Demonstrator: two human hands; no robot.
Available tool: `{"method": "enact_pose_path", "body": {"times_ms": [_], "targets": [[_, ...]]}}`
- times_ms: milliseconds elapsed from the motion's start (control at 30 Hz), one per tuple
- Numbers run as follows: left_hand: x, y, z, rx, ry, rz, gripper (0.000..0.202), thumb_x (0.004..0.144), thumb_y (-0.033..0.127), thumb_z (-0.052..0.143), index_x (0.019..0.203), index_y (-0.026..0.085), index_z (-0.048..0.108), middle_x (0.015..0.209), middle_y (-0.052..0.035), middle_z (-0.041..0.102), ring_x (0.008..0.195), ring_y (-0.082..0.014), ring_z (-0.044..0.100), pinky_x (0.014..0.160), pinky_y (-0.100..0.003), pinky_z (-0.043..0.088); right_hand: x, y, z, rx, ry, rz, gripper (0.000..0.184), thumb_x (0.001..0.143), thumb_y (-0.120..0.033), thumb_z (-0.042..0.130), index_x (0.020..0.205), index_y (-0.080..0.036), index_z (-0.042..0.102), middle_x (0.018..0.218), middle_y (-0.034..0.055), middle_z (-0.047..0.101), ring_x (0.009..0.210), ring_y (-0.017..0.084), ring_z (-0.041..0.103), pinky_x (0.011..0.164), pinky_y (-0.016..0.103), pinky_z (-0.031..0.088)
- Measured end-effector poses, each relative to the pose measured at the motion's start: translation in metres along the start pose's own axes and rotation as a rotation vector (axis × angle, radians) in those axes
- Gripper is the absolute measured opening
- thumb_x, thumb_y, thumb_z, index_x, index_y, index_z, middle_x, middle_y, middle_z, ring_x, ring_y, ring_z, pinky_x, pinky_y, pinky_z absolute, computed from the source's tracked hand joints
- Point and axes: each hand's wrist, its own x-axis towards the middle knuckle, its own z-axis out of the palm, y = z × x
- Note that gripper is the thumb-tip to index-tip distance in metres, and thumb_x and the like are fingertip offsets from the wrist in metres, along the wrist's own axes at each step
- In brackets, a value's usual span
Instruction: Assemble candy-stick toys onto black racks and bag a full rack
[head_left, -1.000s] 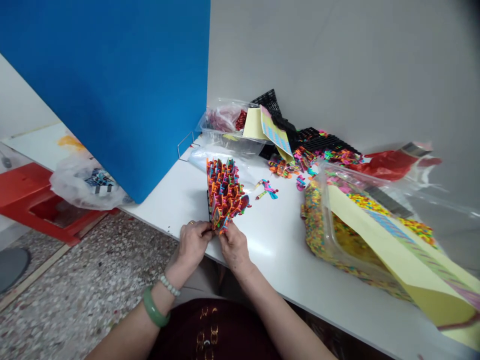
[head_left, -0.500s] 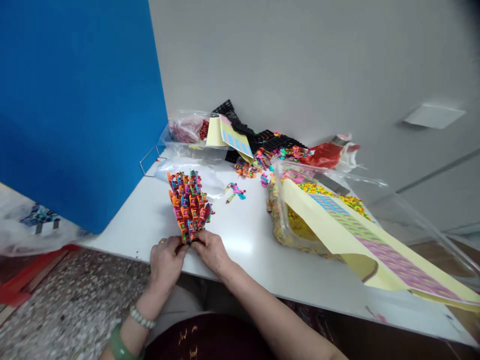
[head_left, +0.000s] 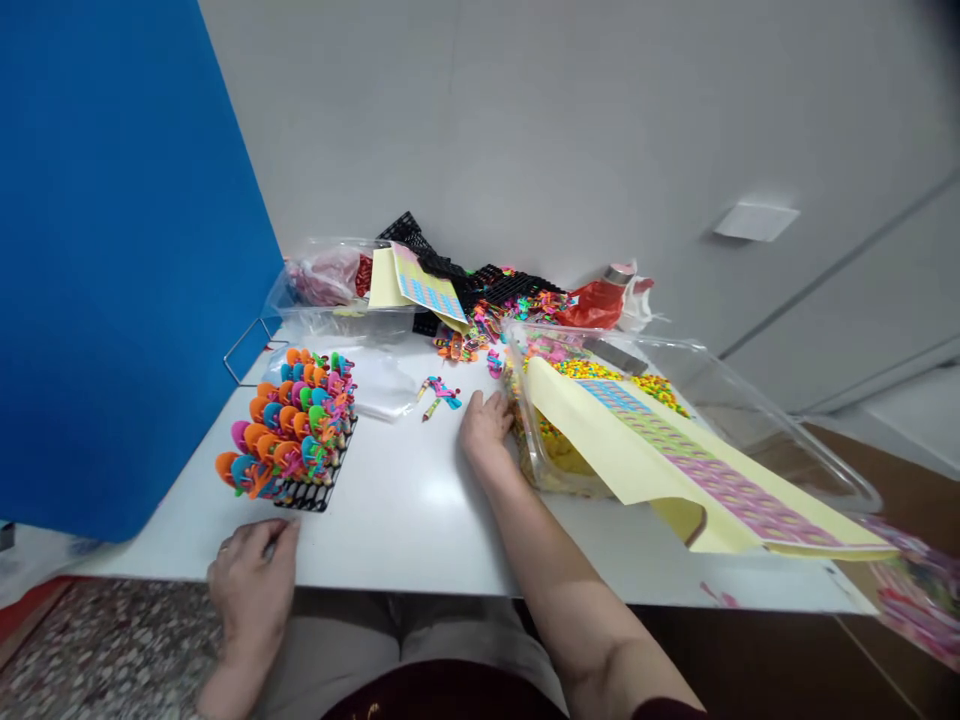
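Observation:
A black plastic grid rack [head_left: 309, 494] lies on the white table [head_left: 397, 530], its rows packed with bright orange, teal, pink and green plastic pieces [head_left: 292, 425]. My left hand [head_left: 251, 590] rests open at the table's front edge, just below the rack and apart from it. My right hand [head_left: 486, 425] has its fingers on the tabletop right beside a clear plastic tub [head_left: 540, 465] of multicoloured small pieces. A few loose pieces [head_left: 439, 393] lie to the left of that hand. A yellow-backed sticker sheet [head_left: 645, 460] lies across the tub, hiding much of its contents.
A blue panel [head_left: 127, 250] stands along the table's left side. At the back are a pile of black racks [head_left: 510, 285], a clear bag of red items [head_left: 326, 278] and a red plastic bag [head_left: 592, 305]. Speckled stone floor [head_left: 112, 650] shows below the front edge.
Both hands have let go of the rack, which was held upright and now lies flat on the table. My right hand has moved to the tub, and the view has swung left.

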Motion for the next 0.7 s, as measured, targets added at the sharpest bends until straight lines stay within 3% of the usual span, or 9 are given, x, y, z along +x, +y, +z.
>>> {"method": "enact_pose_path", "body": {"times_ms": [133,300,400,500,700], "targets": [[-0.018,0.033,-0.006,-0.326,-0.115,0.09,0.022,0.089,0.037,0.051,0.079,0.021,0.062,0.082,-0.0035,0.063,0.08,-0.0183,0.06,0.076,-0.03,0.045,-0.023,0.004,0.004,-0.002,-0.033,-0.122,0.037,0.087,-0.006,0.037,0.108,-0.014,0.067,0.12,0.0203,0.056,0.11,0.03,0.052,0.087,0.039,0.041],[-0.025,0.069,-0.004,-0.558,-0.367,0.2,0.019,0.09,0.031,0.052,0.075,0.022,0.06,0.08,-0.0006,0.061,0.079,-0.0153,0.059,0.075,-0.027,0.045,-0.034,0.013,-0.002,0.05,0.056,-0.25,0.039,0.087,-0.007,0.04,0.117,-0.016,0.062,0.136,0.0184,0.047,0.111,0.028,0.05,0.088,0.036,0.041],[-0.026,0.075,0.002,-0.577,-0.468,0.205,0.021,0.091,0.03,0.051,0.073,0.022,0.058,0.078,0.0,0.059,0.077,-0.0149,0.058,0.074,-0.027,0.043,-0.032,0.016,-0.003,0.007,0.048,-0.158,0.038,0.088,-0.005,0.037,0.117,-0.012,0.06,0.12,0.0219,0.055,0.107,0.03,0.051,0.084,0.038,0.041],[-0.025,0.075,0.006,-0.539,-0.506,0.154,0.022,0.09,0.031,0.052,0.072,0.021,0.058,0.078,0.0004,0.06,0.077,-0.0151,0.058,0.073,-0.028,0.042,-0.03,0.018,-0.003,-0.014,-0.021,-0.124,0.036,0.086,-0.002,0.037,0.111,-0.012,0.061,0.106,0.0199,0.059,0.103,0.028,0.052,0.081,0.034,0.041],[-0.023,0.076,0.006,-0.512,-0.516,0.088,0.022,0.088,0.033,0.053,0.071,0.021,0.059,0.077,0.0008,0.06,0.075,-0.0155,0.057,0.07,-0.028,0.041,-0.012,-0.005,-0.008,0.198,-0.036,-0.228,0.051,0.089,-0.005,0.037,0.135,-0.024,0.047,0.111,0.0125,0.056,0.104,0.024,0.051,0.079,0.03,0.041]]}}
